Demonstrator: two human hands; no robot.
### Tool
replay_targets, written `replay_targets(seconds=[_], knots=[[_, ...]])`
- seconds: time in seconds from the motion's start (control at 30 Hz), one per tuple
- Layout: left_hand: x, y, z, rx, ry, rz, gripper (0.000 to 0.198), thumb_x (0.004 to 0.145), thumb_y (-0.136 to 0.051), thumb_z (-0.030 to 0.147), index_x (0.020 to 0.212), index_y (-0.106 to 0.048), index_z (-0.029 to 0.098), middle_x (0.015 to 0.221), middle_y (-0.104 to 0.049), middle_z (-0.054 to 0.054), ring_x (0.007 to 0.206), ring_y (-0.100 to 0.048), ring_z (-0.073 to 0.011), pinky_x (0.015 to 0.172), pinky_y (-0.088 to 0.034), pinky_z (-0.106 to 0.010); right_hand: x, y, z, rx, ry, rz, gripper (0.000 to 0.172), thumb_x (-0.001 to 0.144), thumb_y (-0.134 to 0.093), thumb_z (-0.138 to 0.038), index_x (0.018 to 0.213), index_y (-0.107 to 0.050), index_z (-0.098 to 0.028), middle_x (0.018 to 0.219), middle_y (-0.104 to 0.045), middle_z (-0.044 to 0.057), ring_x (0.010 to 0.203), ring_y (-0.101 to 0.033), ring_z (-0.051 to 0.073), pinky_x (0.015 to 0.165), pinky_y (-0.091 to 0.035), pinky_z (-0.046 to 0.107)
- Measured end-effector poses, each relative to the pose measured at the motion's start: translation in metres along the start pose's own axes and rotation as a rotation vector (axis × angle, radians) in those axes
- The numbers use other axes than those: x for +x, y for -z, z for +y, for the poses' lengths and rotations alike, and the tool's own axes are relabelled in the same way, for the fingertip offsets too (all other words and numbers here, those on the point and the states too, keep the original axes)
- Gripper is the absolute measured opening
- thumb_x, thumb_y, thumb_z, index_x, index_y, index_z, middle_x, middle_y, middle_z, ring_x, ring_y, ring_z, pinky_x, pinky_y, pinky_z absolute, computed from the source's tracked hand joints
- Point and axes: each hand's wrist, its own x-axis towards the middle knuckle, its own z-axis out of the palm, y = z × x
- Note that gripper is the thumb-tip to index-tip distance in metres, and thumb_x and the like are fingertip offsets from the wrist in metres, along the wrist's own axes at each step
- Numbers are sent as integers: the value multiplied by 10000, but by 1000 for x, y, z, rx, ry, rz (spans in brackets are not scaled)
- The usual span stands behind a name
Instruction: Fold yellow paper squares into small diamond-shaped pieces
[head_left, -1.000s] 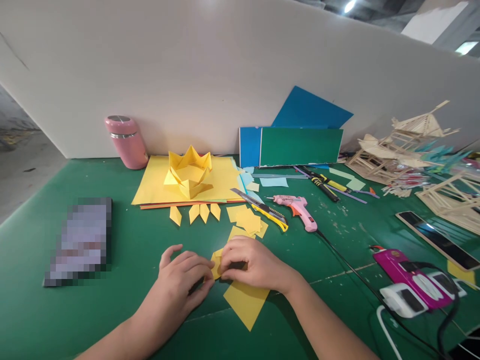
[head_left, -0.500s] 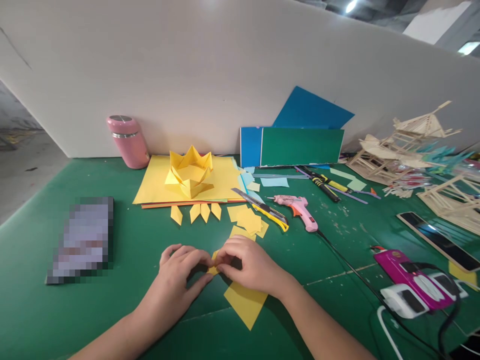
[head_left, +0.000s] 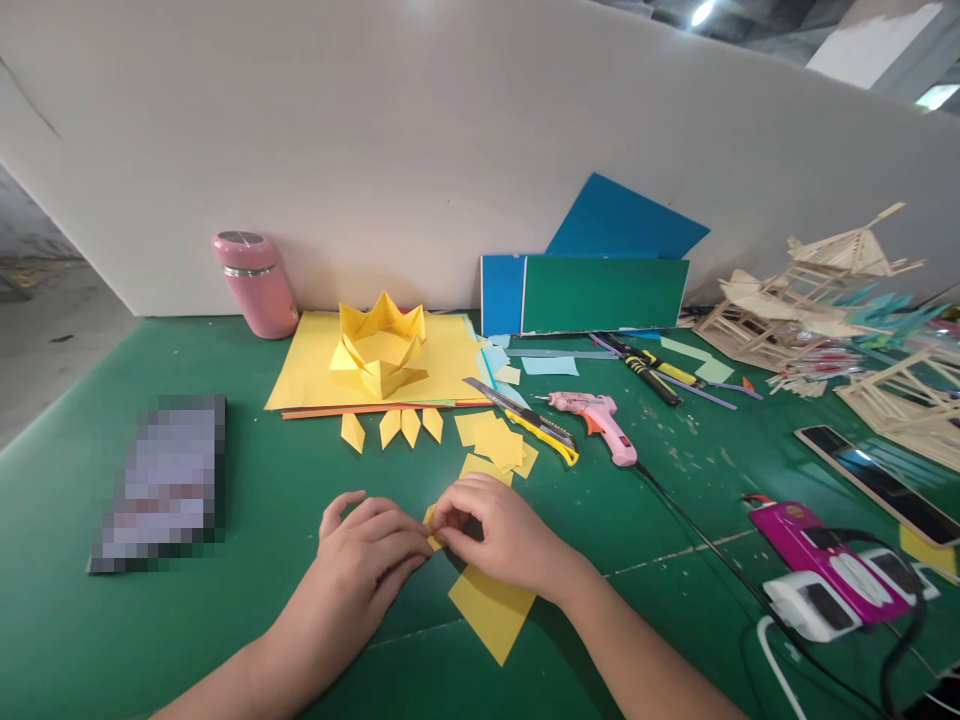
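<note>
The left hand (head_left: 371,555) and right hand (head_left: 499,530) nearly meet, right fingers (head_left: 454,503) pinched, both forearms (head_left: 637,645) slanting inward.

Ceiling lamp (head_left: 703,12) glaring upper right; phone (head_left: 876,485) glinting; shadows soft.

The hands (head_left: 371,555) are bare, and both slim forearms (head_left: 630,645) are uncovered too.

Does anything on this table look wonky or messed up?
Yes, a bit. At the back, the blue sheet sticks up crookedly behind the straight green board. The tabletop has pale scuffs near the pink glue gun. The blocky patch on the left looks odd too, too blurred to identify.
</note>
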Motion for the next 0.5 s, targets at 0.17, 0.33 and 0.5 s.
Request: replay_targets(seconds=[0.17, 0.33, 0.5], knots=[[-3, 5, 5, 47, -28, -4, 283, 875, -440, 113, 876, -665, 284, 925, -739, 21, 893, -630, -203, 977, -299, -446, 0, 1, -1, -10, 9, -12, 160, 787, -617, -56, 734, -590, -205, 686, -604, -17, 727, -557, 155, 673, -423, 264], [-4, 15, 4, 23, -82, -64, 315, 851, -394, 106, 785, -663, 255, 944, -741, -21, 916, -620, -214, 957, -361, -454, 0, 1, -1, -26, 2, -18, 142, 804, -615, -80, 742, -590, -205, 683, -593, -18, 730, -552, 154, 679, -426, 267], [-3, 21, -2, -4, -102, -99, 297, 827, -404, 109, 760, -654, 256, 972, -742, -16, 942, -615, -215, 987, -349, -462, 0, 2, -1, -18, 9, -31, 137, 811, -606, -75, 760, -596, -202, 694, -587, -16, 736, -553, 151, 690, -431, 267]])
